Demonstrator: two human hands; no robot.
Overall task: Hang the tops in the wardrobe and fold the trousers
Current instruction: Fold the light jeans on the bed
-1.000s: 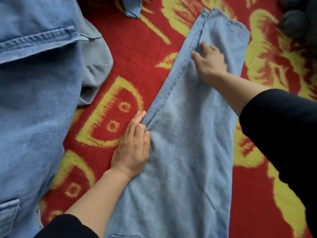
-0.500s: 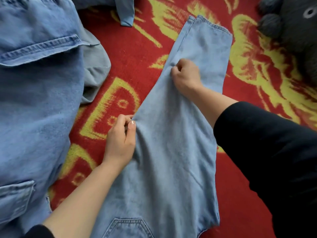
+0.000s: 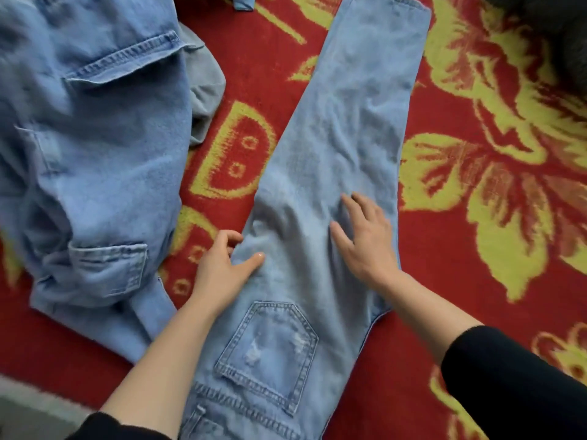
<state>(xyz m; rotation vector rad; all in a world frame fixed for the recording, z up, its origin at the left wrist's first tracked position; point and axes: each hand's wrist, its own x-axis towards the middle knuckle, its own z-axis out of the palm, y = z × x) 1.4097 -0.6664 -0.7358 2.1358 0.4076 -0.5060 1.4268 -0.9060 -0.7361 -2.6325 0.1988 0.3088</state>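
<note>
Now: trousers (image 3: 343, 122) lie flat on red-yellow carpet (image 3: 476, 281), back pocket up. Left grip (image 3: 222, 268) pinches trousers' left edge, thumb on top. Right grip (image 3: 365, 246) released, fingers spread, pressing denim. Other denim garment (image 3: 95, 154) lies just left.

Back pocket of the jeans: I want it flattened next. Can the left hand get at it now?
Probably yes. The left hand touches the jeans' edge just beyond the pocket, which lies face up and uncovered; pulling back a little should reach it.

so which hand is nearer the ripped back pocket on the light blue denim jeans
Left. The left hand sits just up-left of the ripped back pocket; the right hand lies farther off, up-right.
</note>
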